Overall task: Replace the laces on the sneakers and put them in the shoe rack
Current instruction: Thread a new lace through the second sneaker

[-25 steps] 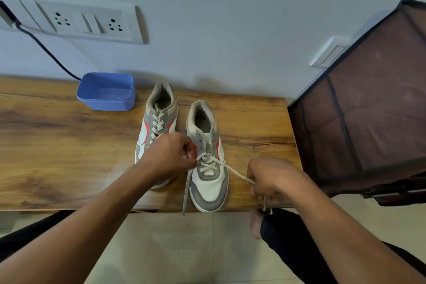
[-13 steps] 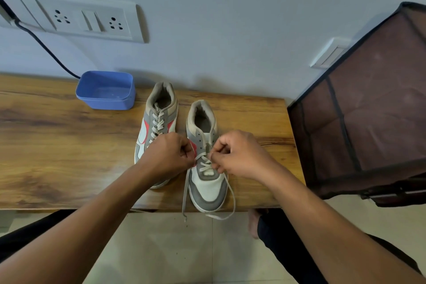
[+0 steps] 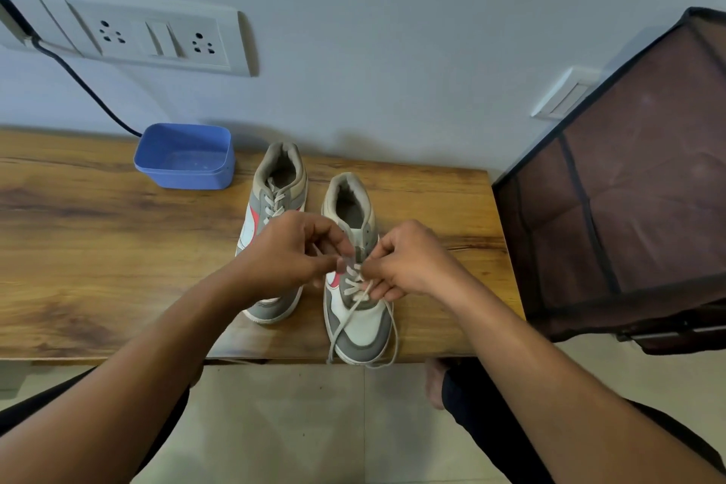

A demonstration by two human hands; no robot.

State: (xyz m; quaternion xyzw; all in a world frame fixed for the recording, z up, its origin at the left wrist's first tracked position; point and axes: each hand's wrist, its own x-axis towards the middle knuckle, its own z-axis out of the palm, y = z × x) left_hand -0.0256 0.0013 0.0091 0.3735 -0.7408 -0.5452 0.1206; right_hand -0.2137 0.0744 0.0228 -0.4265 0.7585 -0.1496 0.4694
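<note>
Two grey, white and red sneakers stand side by side on the wooden table, toes toward me. The left sneaker is laced. The right sneaker is partly laced, and its white lace hangs loose over the toe and the table's front edge. My left hand and my right hand meet above the right sneaker's tongue, and each pinches a part of the lace between thumb and fingers. The eyelets under my fingers are hidden.
A blue plastic tub sits at the back of the table by the wall. A dark brown fabric shoe rack stands right of the table. Wall sockets with a black cable are above. My foot rests on the tiled floor.
My right hand came back from a long pull at the table's front edge to the sneaker's tongue, and the taut lace fell slack over the toe. My left hand opened slightly into a pinch.
</note>
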